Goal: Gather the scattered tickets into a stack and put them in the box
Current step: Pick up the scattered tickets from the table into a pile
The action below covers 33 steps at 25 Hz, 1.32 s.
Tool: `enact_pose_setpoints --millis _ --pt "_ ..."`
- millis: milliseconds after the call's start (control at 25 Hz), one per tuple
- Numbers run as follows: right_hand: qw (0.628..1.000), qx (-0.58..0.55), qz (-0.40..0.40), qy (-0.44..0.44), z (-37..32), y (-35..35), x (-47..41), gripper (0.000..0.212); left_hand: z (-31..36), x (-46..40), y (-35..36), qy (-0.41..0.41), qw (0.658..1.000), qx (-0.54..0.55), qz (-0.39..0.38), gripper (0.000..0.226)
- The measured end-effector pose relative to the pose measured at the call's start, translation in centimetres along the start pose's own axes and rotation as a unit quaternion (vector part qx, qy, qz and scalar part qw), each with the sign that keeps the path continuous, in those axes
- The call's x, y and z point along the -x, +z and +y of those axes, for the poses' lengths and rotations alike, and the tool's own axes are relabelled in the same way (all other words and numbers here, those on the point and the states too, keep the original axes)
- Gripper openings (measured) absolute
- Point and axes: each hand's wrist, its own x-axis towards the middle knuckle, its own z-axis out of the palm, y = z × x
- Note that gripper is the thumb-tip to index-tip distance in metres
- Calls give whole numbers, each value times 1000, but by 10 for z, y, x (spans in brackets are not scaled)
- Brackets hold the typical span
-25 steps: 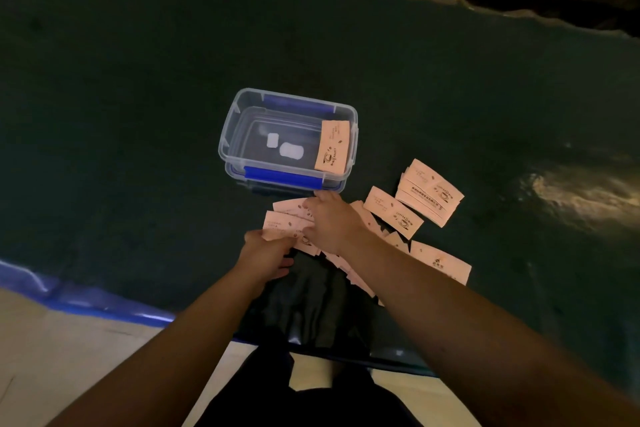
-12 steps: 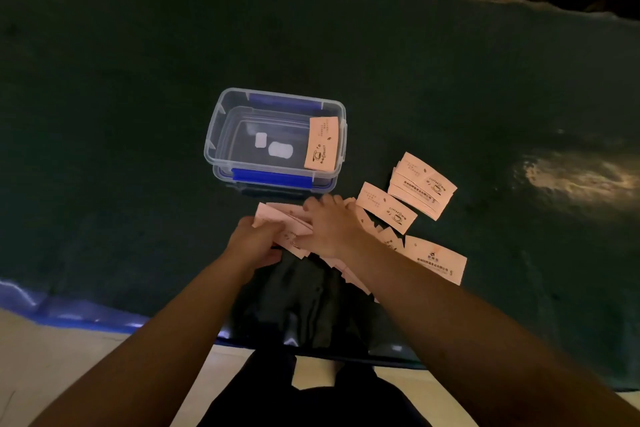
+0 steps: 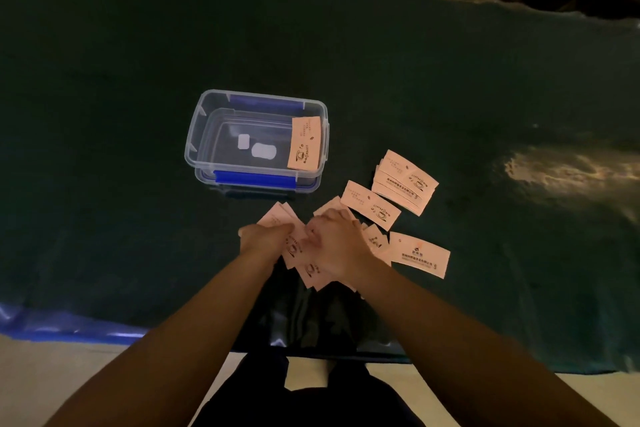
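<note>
A clear plastic box (image 3: 204, 135) with blue clips stands open on the dark green cloth; one pink ticket (image 3: 304, 144) leans inside against its right wall. Just in front of it, my left hand (image 3: 265, 236) and my right hand (image 3: 337, 246) are pressed together around a fanned bunch of pink tickets (image 3: 294, 246). Loose tickets lie to the right: a single one (image 3: 370, 204), a small overlapping pile (image 3: 405, 182), and another single ticket (image 3: 420, 255) near my right wrist. More tickets are partly hidden under my right hand.
The green cloth (image 3: 104, 184) covers the table, with a blue edge (image 3: 69, 326) at the front left and a rippled far edge. A bright reflection (image 3: 561, 173) shows at the right. My dark trousers (image 3: 304, 399) and pale floor are below.
My hands have drawn closer together, and the tickets under them are bunched tighter and pulled slightly toward me. The loose tickets on the right and the box have not moved.
</note>
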Motion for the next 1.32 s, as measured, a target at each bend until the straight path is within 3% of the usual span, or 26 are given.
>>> enact_pose_setpoints --millis 160,360,560,760,920,1120,1320 --pt "989 -83 69 97 26 -18 12 42 2 11 20 21 995 -89 27 65" --pt "976 -141 22 167 47 -27 12 55 -5 21 34 62 991 -117 27 70" --pt "972 -156 -2 174 54 -24 11 50 -3 27 34 50 992 -118 0 70" --pt "965 -188 -27 182 53 -23 13 48 -1 34 38 44 986 -157 -30 53" --pt "957 -224 -28 183 54 -17 17 43 -2 37 37 48 989 -129 -58 38" --pt "950 -283 -22 130 49 -13 22 24 -9 34 32 76 987 -58 -125 47" --pt "928 -348 12 132 39 -9 27 23 -12 31 27 91 988 -31 -119 48"
